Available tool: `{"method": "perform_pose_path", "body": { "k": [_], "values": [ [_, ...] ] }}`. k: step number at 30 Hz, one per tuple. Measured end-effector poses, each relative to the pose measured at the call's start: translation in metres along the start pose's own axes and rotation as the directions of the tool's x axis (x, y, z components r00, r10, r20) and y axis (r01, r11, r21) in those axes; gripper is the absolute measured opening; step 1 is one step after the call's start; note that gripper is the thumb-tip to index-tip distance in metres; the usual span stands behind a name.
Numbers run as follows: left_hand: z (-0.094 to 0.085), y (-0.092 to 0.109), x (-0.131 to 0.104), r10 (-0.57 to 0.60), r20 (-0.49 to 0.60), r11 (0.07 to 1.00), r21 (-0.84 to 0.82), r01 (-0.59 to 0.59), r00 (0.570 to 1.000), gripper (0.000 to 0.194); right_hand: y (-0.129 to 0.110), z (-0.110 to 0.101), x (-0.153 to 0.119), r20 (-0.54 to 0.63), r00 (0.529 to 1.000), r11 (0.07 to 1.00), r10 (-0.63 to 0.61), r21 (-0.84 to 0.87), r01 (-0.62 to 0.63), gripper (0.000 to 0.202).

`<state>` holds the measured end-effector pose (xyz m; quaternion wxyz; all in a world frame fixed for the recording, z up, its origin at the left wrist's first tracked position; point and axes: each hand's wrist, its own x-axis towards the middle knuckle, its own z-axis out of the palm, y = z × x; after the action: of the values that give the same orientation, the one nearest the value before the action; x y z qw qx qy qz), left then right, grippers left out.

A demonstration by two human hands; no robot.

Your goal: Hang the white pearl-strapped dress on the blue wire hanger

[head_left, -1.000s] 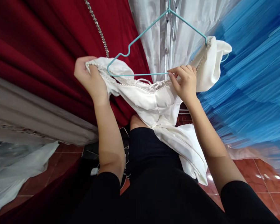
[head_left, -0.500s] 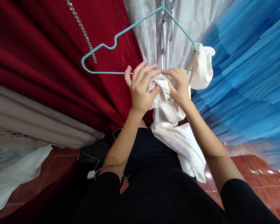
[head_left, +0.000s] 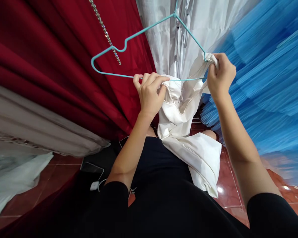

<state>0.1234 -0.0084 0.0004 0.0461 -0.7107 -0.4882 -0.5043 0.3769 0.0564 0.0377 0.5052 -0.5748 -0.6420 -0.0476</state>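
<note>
A white dress [head_left: 175,115] with pearl-bead trim hangs partly on a light-blue hanger [head_left: 149,29], its skirt draped over my lap. At the hanger's right end my right hand [head_left: 222,74] is closed on the dress's white strap, which loops over the hanger's notch. My left hand [head_left: 151,91] pinches the dress's beaded top edge at the hanger's lower bar, thumb below and fingers over the bar. The left end of the hanger carries nothing. Folds hide part of the bodice, and my right palm covers much of the strap.
Red fabric [head_left: 72,59] with a string of rhinestones [head_left: 104,31] hangs on the left. Blue tulle [head_left: 263,72] fills the right side. White cloth [head_left: 154,43] and a metal rack post hang behind the hanger. A white charger [head_left: 94,185] with a cable lies lower left, above red floor tiles [head_left: 228,185].
My right hand has moved from the hanger's middle bar out to its right end and gripped the strap. The bodice has spread open; my left hand stays near the bar.
</note>
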Motion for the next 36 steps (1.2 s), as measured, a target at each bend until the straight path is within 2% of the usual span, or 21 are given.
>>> {"method": "perform_pose_path", "body": {
  "k": [2, 5, 8, 11, 13, 16, 19, 22, 26, 28, 30, 34, 36],
  "values": [
    [-0.003, 0.0, 0.002, -0.002, 0.016, 1.0, 0.0, 0.002, 1.0, 0.016, -0.001, -0.009, 0.008, -0.036, 0.999, 0.999, 0.021, -0.023, -0.022, 0.021],
    [-0.006, -0.002, 0.005, -0.002, 0.04, 1.0, -0.01, 0.002, 0.999, 0.016, 0.003, -0.024, 0.019, -0.135, 0.991, 0.997, -0.017, 0.067, 0.027, 0.021],
    [-0.007, -0.006, 0.008, -0.002, 0.047, 1.0, -0.025, 0.004, 0.999, 0.017, 0.019, -0.037, 0.023, -0.199, 0.98, 0.995, 0.003, 0.098, 0.017, 0.022],
    [-0.007, -0.008, 0.008, -0.005, 0.046, 1.0, -0.028, 0.007, 0.999, 0.016, 0.041, -0.047, 0.015, -0.201, 0.979, 1.0, 0.024, 0.007, -0.024, 0.02],
    [-0.007, -0.008, 0.009, -0.012, 0.059, 1.0, -0.023, 0.014, 0.998, 0.017, 0.056, -0.051, 0.003, -0.216, 0.976, 0.995, -0.043, -0.092, 0.023, 0.019],
    [-0.006, -0.007, 0.009, -0.033, 0.087, 0.999, -0.018, 0.035, 0.996, 0.02, 0.076, -0.053, -0.022, -0.247, 0.944, 0.965, -0.217, -0.197, 0.17, 0.028],
    [-0.003, -0.006, 0.01, -0.04, 0.076, 0.999, -0.021, 0.042, 0.996, 0.02, 0.086, -0.051, -0.045, -0.172, 0.922, 0.929, -0.346, -0.203, 0.31, 0.028],
    [0.004, -0.005, 0.009, -0.033, 0.055, 0.998, -0.042, 0.035, 0.998, 0.018, 0.074, -0.046, -0.059, 0.009, 0.897, 0.886, -0.442, -0.152, 0.438, 0.031],
    [0.012, 0.0, 0.005, -0.022, 0.044, 0.996, -0.081, 0.026, 0.999, 0.019, 0.028, -0.032, -0.065, 0.131, 0.801, 0.81, -0.584, 0.032, 0.585, 0.051],
    [0.012, 0.004, 0.005, -0.021, 0.048, 0.996, -0.083, 0.025, 0.999, 0.02, 0.005, -0.021, -0.063, 0.182, 0.782, 0.803, -0.596, 0.1, 0.588, 0.054],
    [0.007, 0.008, 0.005, -0.021, 0.059, 0.997, -0.079, 0.026, 0.998, 0.02, -0.009, -0.009, -0.06, 0.216, 0.8, 0.829, -0.56, 0.142, 0.541, 0.047],
    [-0.006, 0.011, -0.003, 0.025, 0.103, 0.989, -0.146, -0.01, 0.994, 0.028, -0.012, 0.01, -0.054, 0.157, 0.899, 0.909, -0.41, 0.15, 0.388, 0.031],
    [-0.007, 0.006, -0.017, 0.004, 0.03, 0.967, -0.254, 0.003, 1.0, 0.032, -0.008, 0.014, -0.05, 0.119, 0.924, 0.927, -0.363, 0.147, 0.346, 0.028]
  ]
}}
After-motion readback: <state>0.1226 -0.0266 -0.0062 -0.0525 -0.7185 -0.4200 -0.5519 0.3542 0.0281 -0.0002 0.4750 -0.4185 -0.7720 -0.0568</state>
